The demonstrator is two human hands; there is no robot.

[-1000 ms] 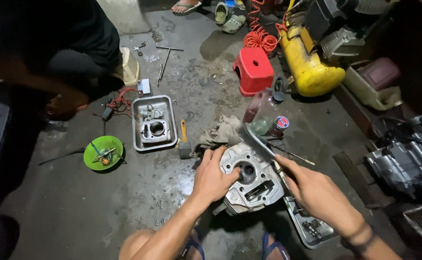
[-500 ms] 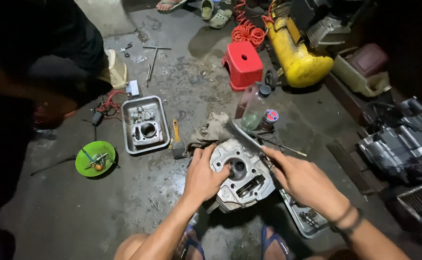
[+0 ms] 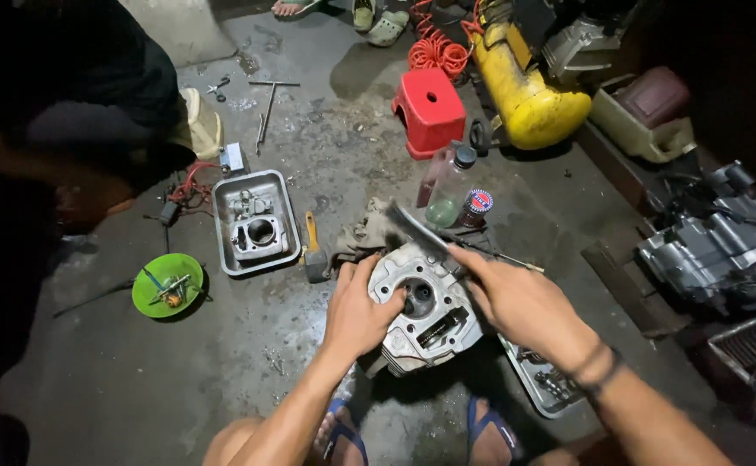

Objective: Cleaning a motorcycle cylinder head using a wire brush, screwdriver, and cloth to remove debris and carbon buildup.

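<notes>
My left hand [image 3: 356,311] grips the left side of the cylinder head [image 3: 425,306], fingers curled over its rim and thumb near the central bore, steadying it. The head sits on the concrete floor [image 3: 222,380] just ahead of my sandalled feet. My right hand [image 3: 516,302] is closed around a flat metal scraper [image 3: 417,229]; its blade rises up and left from my fingers, above the top edge of the head. Whether the blade touches the casting I cannot tell. A dirty rag [image 3: 365,235] lies just behind the head, with a small yellow-handled hammer [image 3: 312,250] beside it. Left of that, a metal tray [image 3: 255,223] holds an engine cylinder. A green dish [image 3: 168,285] with small parts sits well to the left. Behind the head: a clear plastic bottle [image 3: 447,194] and a small round tin [image 3: 477,205]. Farther back, a red stool [image 3: 430,108] and a yellow compressor tank [image 3: 529,91]. A second tray [image 3: 542,388] lies under my right forearm. Another person crouches at upper left.
</notes>
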